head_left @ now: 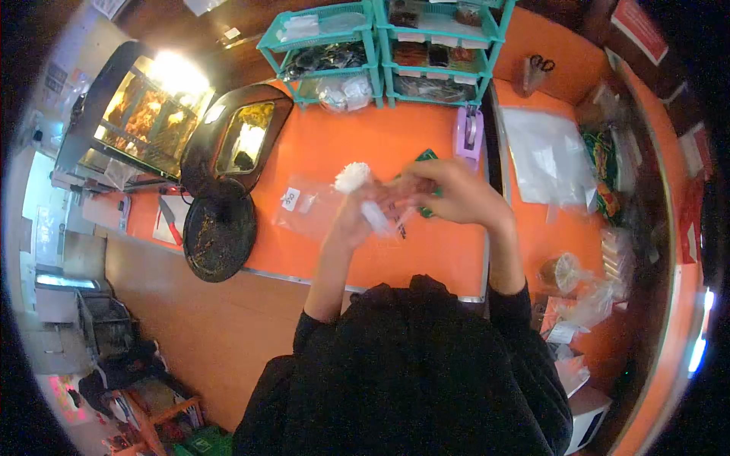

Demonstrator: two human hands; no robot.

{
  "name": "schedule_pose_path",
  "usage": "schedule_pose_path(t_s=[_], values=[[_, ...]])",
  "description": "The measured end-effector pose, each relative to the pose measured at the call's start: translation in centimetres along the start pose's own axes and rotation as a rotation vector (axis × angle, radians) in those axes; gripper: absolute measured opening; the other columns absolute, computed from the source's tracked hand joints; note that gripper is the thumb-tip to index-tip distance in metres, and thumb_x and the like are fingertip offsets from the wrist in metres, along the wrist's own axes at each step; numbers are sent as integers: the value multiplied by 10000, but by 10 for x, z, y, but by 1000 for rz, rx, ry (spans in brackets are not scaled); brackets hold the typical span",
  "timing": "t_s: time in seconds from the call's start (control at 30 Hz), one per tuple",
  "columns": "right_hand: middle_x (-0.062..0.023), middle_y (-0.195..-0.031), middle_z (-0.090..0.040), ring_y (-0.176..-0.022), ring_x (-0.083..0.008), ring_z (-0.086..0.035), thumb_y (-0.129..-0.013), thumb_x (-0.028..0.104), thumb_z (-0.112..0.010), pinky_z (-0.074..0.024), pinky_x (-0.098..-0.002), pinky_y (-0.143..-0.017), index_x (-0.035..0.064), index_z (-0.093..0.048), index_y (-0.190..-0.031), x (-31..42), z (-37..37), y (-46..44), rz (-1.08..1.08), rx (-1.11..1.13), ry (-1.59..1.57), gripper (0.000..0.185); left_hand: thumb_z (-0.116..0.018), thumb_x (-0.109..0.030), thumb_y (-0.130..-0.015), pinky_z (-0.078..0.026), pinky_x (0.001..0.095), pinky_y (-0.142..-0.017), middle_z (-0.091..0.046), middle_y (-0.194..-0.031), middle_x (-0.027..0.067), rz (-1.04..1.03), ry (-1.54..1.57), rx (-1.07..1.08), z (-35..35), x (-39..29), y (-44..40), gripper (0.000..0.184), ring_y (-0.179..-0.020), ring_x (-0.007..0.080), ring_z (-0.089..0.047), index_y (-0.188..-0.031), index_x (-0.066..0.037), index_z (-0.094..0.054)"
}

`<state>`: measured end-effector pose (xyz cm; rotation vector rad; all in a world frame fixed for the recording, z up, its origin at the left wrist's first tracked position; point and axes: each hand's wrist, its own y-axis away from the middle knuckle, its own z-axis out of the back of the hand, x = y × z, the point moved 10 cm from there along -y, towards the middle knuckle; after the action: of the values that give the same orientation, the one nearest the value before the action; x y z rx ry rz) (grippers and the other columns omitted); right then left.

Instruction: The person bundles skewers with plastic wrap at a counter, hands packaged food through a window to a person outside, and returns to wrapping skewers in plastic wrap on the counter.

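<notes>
Over the orange table, my left hand (351, 218) is closed around a clear plastic piece, with a white fluffy flower-like thing (352, 177) sticking out above its fingers. My right hand (449, 190) is beside it, fingers bent toward the same clear plastic (378, 219), blurred by motion; what its fingertips hold is hidden. Behind the right hand lies a green item (427, 157), partly covered. A clear bag with a white label (290, 199) lies flat on the table left of my left hand.
Teal tiered racks (433, 57) stand at the back, with a purple tape dispenser (468, 137) below them. At left are a lit glass case (144, 114), a dark round pan (219, 235) and a red-handled knife (172, 222). Clear plastic sheets (544, 156) lie at right.
</notes>
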<state>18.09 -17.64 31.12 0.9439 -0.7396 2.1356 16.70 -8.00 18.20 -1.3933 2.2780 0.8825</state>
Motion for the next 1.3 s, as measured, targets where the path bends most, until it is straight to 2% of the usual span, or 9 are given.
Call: schedule_pose_path(t_s=[0.1, 0.13, 0.17, 0.23, 0.33, 0.67, 1.13, 1.23, 1.3], values=[[-127, -674, -608, -620, -242, -612, -700, 47, -604, -450, -315, -548, 6, -527, -784, -10, -24, -25, 48, 115, -20, 120, -398, -298, -951, -486, 358, -763, -503, -762, 7, 46, 4, 78, -2, 29, -16, 254, -777, 170, -567, -778, -122, -458], [-126, -664, -606, -619, -240, -614, -692, 38, -601, -448, -315, -547, 7, -529, -787, -7, -25, -30, 92, 119, 58, 123, -396, -345, -951, -451, 256, -550, -457, -648, -30, 30, -29, -41, -5, 28, -5, 273, -575, 105, -492, -772, -149, -460], [-125, -654, -603, -618, -238, -616, -684, 30, -598, -447, -316, -546, 9, -531, -791, -3, -26, -34, 139, 128, 133, 128, -396, -345, -951, -451, 256, -550, -457, -648, -30, 24, -27, -41, 2, 26, -8, 273, -575, 105, -492, -772, -149, -460], [-123, -653, -604, -619, -239, -617, -678, 23, -598, -450, -314, -550, 9, -532, -798, -3, -28, -38, 114, 154, 96, 138, -386, -328, -951, -332, 205, -397, -351, -527, -62, 237, 203, 379, -18, 38, -2, 262, -401, 57, -328, -760, -169, -469], [-120, -649, -600, -614, -224, -613, -681, 21, -607, -454, -310, -557, 9, -534, -819, -6, -31, -41, 94, 148, 20, 157, -381, -505, -917, -161, 189, -353, -241, -468, -77, 136, 34, 119, -6, 31, 0, 351, -357, 33, -180, -754, -202, -449], [-24, -768, -580, -705, -80, -571, -890, 117, -532, -466, -240, -615, -6, -558, -905, -39, -10, -33, -38, -113, -415, 127, -437, -521, -890, -169, 194, -366, -220, -485, -77, 29, -39, 161, -11, 21, 5, 370, -377, 36, -186, -811, -159, -446], [-54, -769, -648, -721, -106, -602, -778, 40, -606, -475, -254, -649, 6, -647, -842, -27, -27, -24, -16, -99, -250, 84, -462, -276, -923, -264, 226, -475, -276, -524, -52, -7, 7, 469, -34, 25, 9, 211, -433, 68, -258, -844, -83, -495], [-61, -792, -641, -722, -110, -598, -783, 27, -595, -471, -252, -650, 1, -636, -861, -23, -18, -24, 14, -217, -311, 92, -448, -229, -925, -363, 243, -567, -296, -526, -28, -115, 139, 193, -1, 9, 0, 193, -448, 90, -274, -829, -70, -499], [-62, -797, -634, -720, -110, -593, -788, 24, -588, -468, -250, -650, -4, -626, -870, -20, -11, -17, 49, -327, -325, 95, -423, -210, -933, -391, 266, -656, -313, -536, -18, -169, 402, 280, -5, -7, 0, 193, -491, 110, -319, -831, -65, -498]])
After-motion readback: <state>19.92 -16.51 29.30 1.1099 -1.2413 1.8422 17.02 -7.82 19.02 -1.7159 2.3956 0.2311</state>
